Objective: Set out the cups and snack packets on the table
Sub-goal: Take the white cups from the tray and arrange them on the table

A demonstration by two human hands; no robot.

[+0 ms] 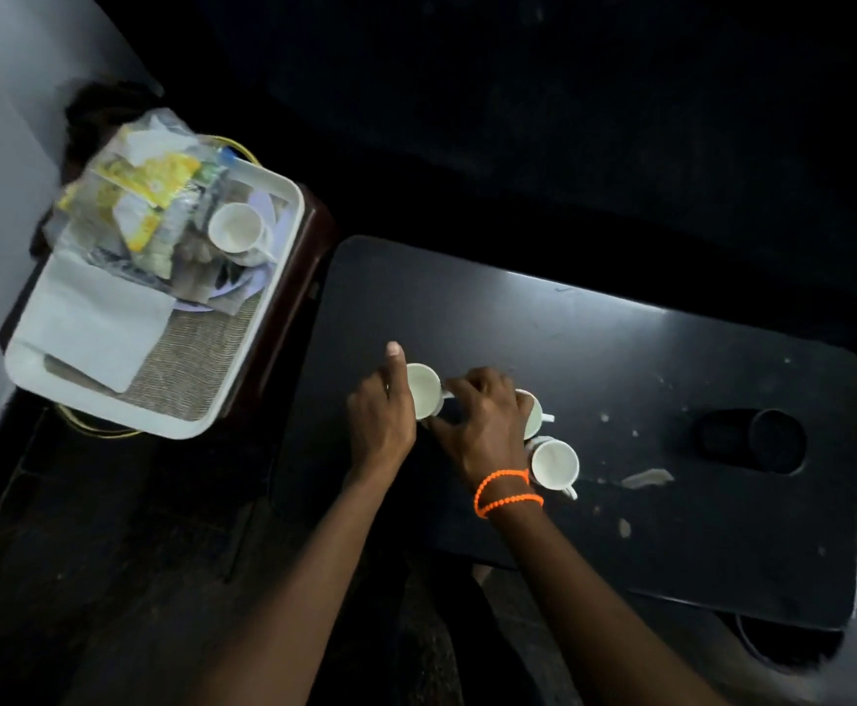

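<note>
White cups, three on the black desk (pixel 620 379), all upright and empty. First cup (pixel 422 390) stands at the left of the group; the left hand (pixel 383 417) is wrapped against its left side with the thumb raised above the rim, closed on the cup. The right hand (pixel 482 425) lies just beside it, fingers curled at the handle side of this cup; whether they pinch the handle cannot be told. Second cup (pixel 533 412) is partly hidden behind the right hand, handle pointing right. Third cup (pixel 554 463) sits near the wrist, just below the second. Orange bead bracelet (pixel 505 494) on the right wrist. Pale smears and crumbs mark the desk to the right.

Fourth cup (pixel 237 229) remains on the white tray (pixel 110 405), which rests on a dark stand left of the desk. Snack packets (pixel 146 196), yellow and clear, are heaped on the tray's far end beside that cup. White napkin (pixel 95 328) lies on the tray's near half.
</note>
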